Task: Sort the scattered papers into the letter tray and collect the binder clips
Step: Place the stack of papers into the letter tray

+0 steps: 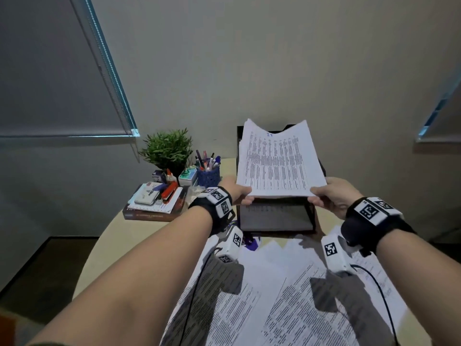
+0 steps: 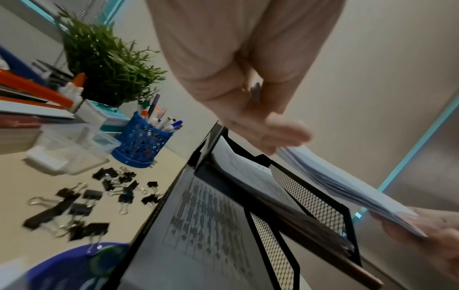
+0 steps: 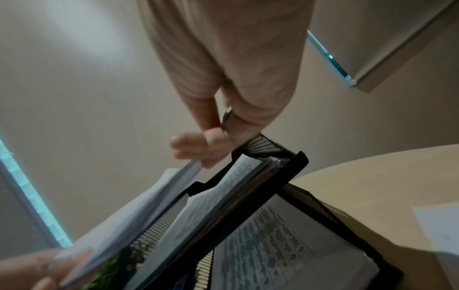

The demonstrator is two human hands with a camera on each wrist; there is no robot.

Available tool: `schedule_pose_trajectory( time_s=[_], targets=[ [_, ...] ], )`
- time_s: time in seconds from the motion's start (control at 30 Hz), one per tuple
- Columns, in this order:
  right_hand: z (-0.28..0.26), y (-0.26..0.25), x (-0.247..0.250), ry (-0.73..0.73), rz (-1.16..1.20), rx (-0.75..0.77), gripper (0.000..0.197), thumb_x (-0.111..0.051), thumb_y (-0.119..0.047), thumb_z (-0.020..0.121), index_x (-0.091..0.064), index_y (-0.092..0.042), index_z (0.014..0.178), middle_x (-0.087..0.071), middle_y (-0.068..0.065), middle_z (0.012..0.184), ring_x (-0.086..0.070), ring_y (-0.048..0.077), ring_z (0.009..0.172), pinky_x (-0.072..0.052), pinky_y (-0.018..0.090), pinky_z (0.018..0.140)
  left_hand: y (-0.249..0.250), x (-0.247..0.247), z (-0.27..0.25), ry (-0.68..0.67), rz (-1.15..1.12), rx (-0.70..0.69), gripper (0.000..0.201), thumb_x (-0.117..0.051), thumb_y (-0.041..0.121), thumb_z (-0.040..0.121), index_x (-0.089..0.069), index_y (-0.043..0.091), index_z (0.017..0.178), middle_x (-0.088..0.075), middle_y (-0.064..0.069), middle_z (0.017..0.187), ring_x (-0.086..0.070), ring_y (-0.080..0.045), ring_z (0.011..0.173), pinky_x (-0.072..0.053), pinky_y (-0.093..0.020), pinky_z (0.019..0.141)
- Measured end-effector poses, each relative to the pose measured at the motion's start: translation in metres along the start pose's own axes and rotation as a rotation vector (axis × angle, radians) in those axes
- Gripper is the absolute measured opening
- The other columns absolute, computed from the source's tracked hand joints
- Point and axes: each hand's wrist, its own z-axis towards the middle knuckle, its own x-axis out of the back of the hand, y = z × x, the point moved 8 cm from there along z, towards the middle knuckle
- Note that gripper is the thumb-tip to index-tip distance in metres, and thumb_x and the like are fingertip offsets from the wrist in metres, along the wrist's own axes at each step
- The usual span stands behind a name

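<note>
Black mesh letter tray (image 1: 314, 216) under paper stack (image 1: 277, 161) (both hands (image 1: 240, 194) pinching near corners).

Dim room light with a cyan glow at the blind edges (image 1: 109, 71); wrist views are motion-blurred, wide-angle lines bend, and arm shadows fall across the papers (image 1: 287, 295).

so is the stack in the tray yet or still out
Out. Both hands, left hand and right hand, hold the stack by its near corners above the tray, whose tiers already hold paper.
</note>
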Motion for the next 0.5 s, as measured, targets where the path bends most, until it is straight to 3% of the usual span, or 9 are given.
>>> schedule_pose_trajectory(
  time_s=[0.03, 0.13, 0.17, 0.23, 0.3, 0.37, 0.43, 0.5],
  targets=[
    [0.010, -0.004, 0.001, 0.038, 0.023, 0.013, 0.019, -0.048, 0.010, 0.091, -0.057, 0.000, 0.104, -0.060, 0.014, 0.101, -0.059, 0.019, 0.060, -0.050, 0.013, 0.041, 0.006, 0.004, 0.011, 0.048, 0.009, -0.026, 0.033, -0.056, -0.008, 0.087, -0.052, -0.008, 0.120, -0.060, -0.026, 0.116, -0.066, -0.024, 0.064, -0.054, -0.022, 0.043],
    [0.036, -0.006, 0.002, 0.103, 0.061, 0.015, 0.018, -0.048, 0.010, 0.091, -0.057, 0.004, 0.106, -0.057, 0.017, 0.108, -0.058, 0.021, 0.068, -0.051, 0.014, 0.041, 0.013, 0.011, 0.031, 0.160, 0.114, -0.031, 0.011, -0.067, -0.005, 0.080, -0.058, 0.001, 0.085, -0.064, -0.025, 0.110, -0.065, -0.029, 0.071, -0.060, -0.039, 0.068],
    [0.043, -0.002, 0.003, 0.118, 0.057, 0.004, 0.023, -0.048, 0.012, 0.091, -0.055, 0.007, 0.112, -0.056, 0.018, 0.110, -0.059, 0.022, 0.070, -0.052, 0.016, 0.042, 0.014, 0.013, 0.034, 0.201, 0.183, -0.025, 0.019, -0.070, -0.003, 0.078, -0.053, 0.005, 0.074, -0.065, -0.024, 0.103, -0.066, -0.031, 0.072, -0.059, -0.044, 0.075],
    [0.054, 0.006, 0.004, 0.141, 0.018, -0.014, 0.023, -0.048, 0.015, 0.090, -0.054, 0.014, 0.112, -0.055, 0.019, 0.110, -0.060, 0.025, 0.076, -0.054, 0.018, 0.044, 0.018, 0.016, 0.039, 0.274, 0.455, -0.046, 0.025, -0.075, 0.009, 0.075, -0.052, 0.009, 0.065, -0.069, -0.019, 0.091, -0.068, -0.030, 0.077, -0.058, -0.043, 0.078],
    [0.059, 0.016, 0.007, 0.166, -0.060, -0.024, 0.008, -0.051, 0.015, 0.087, -0.058, 0.010, 0.089, -0.056, 0.019, 0.106, -0.062, 0.023, 0.074, -0.054, 0.019, 0.044, 0.021, 0.016, 0.035, 0.313, 0.728, -0.061, 0.019, -0.075, 0.020, 0.074, -0.061, 0.007, 0.073, -0.071, -0.013, 0.085, -0.069, -0.028, 0.082, -0.058, -0.035, 0.075],
    [0.062, 0.022, 0.012, 0.188, -0.145, -0.015, 0.017, -0.059, 0.010, 0.085, -0.056, -0.001, 0.073, -0.061, 0.018, 0.092, -0.065, 0.015, 0.051, -0.054, 0.021, 0.043, 0.020, 0.018, 0.033, 0.341, 0.849, -0.086, 0.027, -0.072, 0.026, 0.076, -0.065, 0.004, 0.091, -0.069, -0.012, 0.093, -0.067, -0.028, 0.088, -0.052, -0.030, 0.070],
    [0.057, 0.016, 0.014, 0.210, -0.239, 0.035, 0.022, -0.064, 0.004, 0.084, -0.051, -0.007, 0.070, -0.061, 0.018, 0.074, -0.060, 0.012, 0.035, -0.056, 0.027, 0.045, 0.016, 0.023, 0.027, 0.361, 0.862, -0.103, 0.037, -0.069, 0.030, 0.078, -0.061, 0.003, 0.101, -0.066, -0.013, 0.100, -0.062, -0.030, 0.094, -0.046, -0.031, 0.070],
    [0.047, 0.006, 0.014, 0.240, -0.309, 0.087, 0.021, -0.066, -0.004, 0.083, -0.047, -0.008, 0.076, -0.061, 0.019, 0.074, -0.059, 0.020, 0.037, -0.058, 0.039, 0.053, 0.012, 0.028, 0.020, 0.359, 0.793, -0.117, 0.039, -0.069, 0.034, 0.078, -0.057, 0.004, 0.101, -0.064, -0.014, 0.102, -0.061, -0.031, 0.095, -0.046, -0.032, 0.073]
  ],
)
